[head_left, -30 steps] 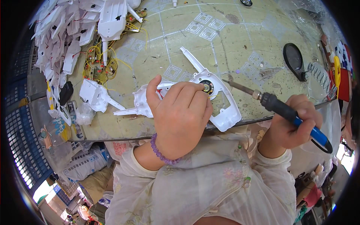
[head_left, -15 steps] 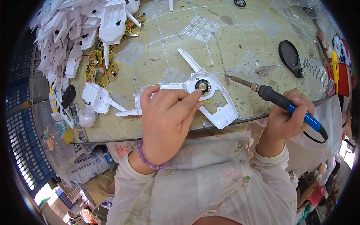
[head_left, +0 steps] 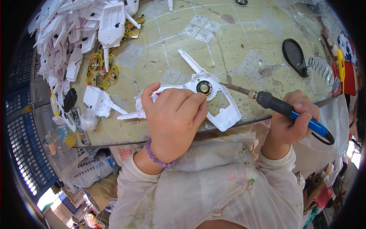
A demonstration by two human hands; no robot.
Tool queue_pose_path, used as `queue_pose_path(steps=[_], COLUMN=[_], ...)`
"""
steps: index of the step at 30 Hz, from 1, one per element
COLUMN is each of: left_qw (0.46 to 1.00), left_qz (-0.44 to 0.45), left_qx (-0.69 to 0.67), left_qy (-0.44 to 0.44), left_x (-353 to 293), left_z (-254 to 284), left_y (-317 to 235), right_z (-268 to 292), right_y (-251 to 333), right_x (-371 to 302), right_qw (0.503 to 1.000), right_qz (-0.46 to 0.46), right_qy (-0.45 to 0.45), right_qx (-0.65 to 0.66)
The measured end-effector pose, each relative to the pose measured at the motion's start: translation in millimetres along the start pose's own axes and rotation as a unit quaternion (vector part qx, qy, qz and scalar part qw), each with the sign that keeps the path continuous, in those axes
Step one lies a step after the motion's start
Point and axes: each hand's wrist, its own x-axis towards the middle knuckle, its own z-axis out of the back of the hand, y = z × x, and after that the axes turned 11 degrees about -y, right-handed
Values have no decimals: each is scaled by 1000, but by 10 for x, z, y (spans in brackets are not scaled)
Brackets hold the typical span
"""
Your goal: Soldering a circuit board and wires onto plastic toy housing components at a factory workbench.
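A white plastic shell half [head_left: 225, 118] lies on the table near its front edge, with a small round black speaker [head_left: 204, 87] set in its ring. My left hand [head_left: 175, 114] rests over the shell's left part, hiding much of it. Its thumb and forefinger are pinched together just below the speaker, on a thin yellow wire [head_left: 212, 97] whose end shows faintly. My right hand [head_left: 295, 118] grips a soldering iron [head_left: 280, 105] with a blue and black handle. The iron's tip points left, close to the shell's ring; I cannot tell whether it touches.
White shells [head_left: 61, 42] are heaped at the far left, beside circuit boards with yellow wires [head_left: 103, 68]. Another white shell [head_left: 100, 101] lies left of my hand. On the right are a black oval part [head_left: 292, 53], a coiled metal iron stand [head_left: 322, 71] and yellow-handled pliers [head_left: 340, 66].
The soldering iron's tip has moved left and slightly down toward the speaker ring. My left fingertips have drawn in a little below the speaker, and the shell has shifted slightly left.
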Motion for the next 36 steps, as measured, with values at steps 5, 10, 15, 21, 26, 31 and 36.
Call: queue_pose_path(steps=[5,10,15,21,26,31,36], left_qw=[999,999,999,999,999,999,999], left_qz=[-18,-24,-20,-17,-30,-30,-32], left_qx=[33,40,40,41,39,42,38], left_qy=[-16,-6,-15,-15,-7,-7,-10], left_x=[-4,-1,-14,-23,-41,-34,-37], left_z=[-58,-72,-90,-101,-103,-102,-108], left_y=[-17,-18,-20,-22,2,-11,-3], right_z=[-31,-33,-34,-19,-30,-32,-27], right_y=[-18,-35,-43,-48,-49,-23,-19], right_x=[-31,-20,-50,-66,-67,-50,-44], right_qw=[999,998,998,998,998,998,997], right_qz=[-4,19,21,22,19,11,12], right_qy=[3,64,62,57,53,67,70], right_qx=[33,6,1,-7,0,-5,-1])
